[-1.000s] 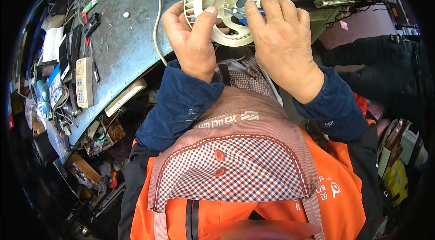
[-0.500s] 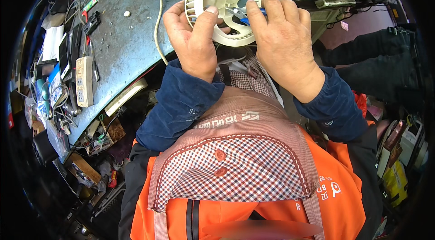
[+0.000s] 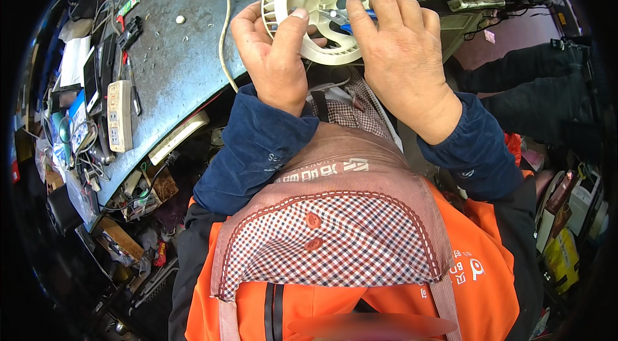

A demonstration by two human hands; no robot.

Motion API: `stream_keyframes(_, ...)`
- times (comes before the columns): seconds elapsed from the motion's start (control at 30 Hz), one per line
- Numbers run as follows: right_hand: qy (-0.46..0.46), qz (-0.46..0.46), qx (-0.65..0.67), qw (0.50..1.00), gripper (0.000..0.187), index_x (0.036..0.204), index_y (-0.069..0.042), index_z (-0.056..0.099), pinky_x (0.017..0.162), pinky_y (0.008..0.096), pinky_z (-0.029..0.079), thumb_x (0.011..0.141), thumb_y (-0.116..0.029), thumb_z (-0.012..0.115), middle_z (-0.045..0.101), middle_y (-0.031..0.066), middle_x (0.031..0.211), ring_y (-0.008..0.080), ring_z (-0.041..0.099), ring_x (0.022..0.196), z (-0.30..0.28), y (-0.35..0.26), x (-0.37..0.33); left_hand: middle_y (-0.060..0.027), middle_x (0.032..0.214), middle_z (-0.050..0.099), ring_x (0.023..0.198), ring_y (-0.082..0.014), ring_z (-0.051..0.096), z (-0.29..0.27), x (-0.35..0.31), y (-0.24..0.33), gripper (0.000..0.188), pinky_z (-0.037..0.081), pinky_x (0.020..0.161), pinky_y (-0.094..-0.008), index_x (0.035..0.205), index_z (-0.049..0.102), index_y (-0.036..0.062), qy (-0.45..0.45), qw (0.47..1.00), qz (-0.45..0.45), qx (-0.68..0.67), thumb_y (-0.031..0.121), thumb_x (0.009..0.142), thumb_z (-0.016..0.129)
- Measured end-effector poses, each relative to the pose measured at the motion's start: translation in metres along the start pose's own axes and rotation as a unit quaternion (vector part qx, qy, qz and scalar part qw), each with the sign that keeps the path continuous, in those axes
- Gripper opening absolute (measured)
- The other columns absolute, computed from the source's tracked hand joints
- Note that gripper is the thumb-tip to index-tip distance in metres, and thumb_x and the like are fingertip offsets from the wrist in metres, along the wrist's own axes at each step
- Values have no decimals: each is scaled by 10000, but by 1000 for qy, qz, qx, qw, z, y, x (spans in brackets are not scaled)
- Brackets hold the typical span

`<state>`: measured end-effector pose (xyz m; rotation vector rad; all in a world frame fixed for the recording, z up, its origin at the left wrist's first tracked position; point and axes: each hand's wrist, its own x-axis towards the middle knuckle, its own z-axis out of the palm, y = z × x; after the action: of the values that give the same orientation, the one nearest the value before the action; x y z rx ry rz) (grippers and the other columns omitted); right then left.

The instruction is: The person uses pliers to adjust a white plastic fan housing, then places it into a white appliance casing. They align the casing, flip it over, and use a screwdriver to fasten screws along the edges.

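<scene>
Blower wheel (image 3: pixel 317 4) of cream plastic, likely light, stiff and brittle-finned, is held over the near edge of the desk (image 3: pixel 187 55); left hand (image 3: pixel 277 58) pinches its rim, probably the safest hold, while right hand (image 3: pixel 405 61) grips a blue-handled tool (image 3: pixel 347 28).

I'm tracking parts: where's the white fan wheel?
In the head view, the white fan wheel is top middle, in the left hand, beside the right hand, at the bench's edge.

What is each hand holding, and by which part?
Left hand: the white fan wheel, by its rim's left side. Right hand: a blue-handled tool, by its handles.
</scene>
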<state>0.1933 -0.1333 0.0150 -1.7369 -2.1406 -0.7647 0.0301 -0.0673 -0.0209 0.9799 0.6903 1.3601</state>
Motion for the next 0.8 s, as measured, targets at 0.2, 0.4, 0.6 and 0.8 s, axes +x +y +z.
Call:
stream_keyframes(0.2, 3, -7, -1, 1000, 384, 1218, -86, 734, 824, 402, 424, 843, -164, 706, 609, 24, 1061, 226, 547, 997, 1, 1, 1, -212, 1188, 629, 890, -195, 696, 1, 0, 0, 509, 663, 709, -331, 1354, 348, -65, 2, 1000, 0, -6, 63, 987, 676)
stream_keyframes(0.4, -30, -7, 73, 997, 366, 1176, -46, 741, 691, 389, 565, 818, -116, 713, 646, 76, 1015, 260, 657, 838, -2, 4, 5, -215, 1206, 621, 876, -192, 701, 1, 0, -5, 484, 660, 709, -326, 1356, 346, -61, -3, 1000, 14, -5, 84, 1013, 655)
stream_keyframes(0.6, -77, 72, 169, 980, 432, 1221, -20, 729, 703, 429, 613, 790, 3, 703, 657, 137, 1025, 350, 723, 797, -14, -5, 10, -208, 1279, 588, 928, -174, 703, 1, -5, -11, 511, 659, 715, -309, 1389, 321, -55, 23, 998, 52, 8, 106, 1037, 654)
stream_keyframes(0.8, -27, 105, 269, 957, 440, 1251, -3, 705, 654, 395, 580, 819, 48, 638, 651, 130, 974, 326, 699, 762, -17, -9, 16, -185, 1322, 578, 1155, -201, 640, 5, -7, -15, 634, 567, 993, -345, 1418, 300, -28, 24, 980, 180, 74, 97, 995, 756)
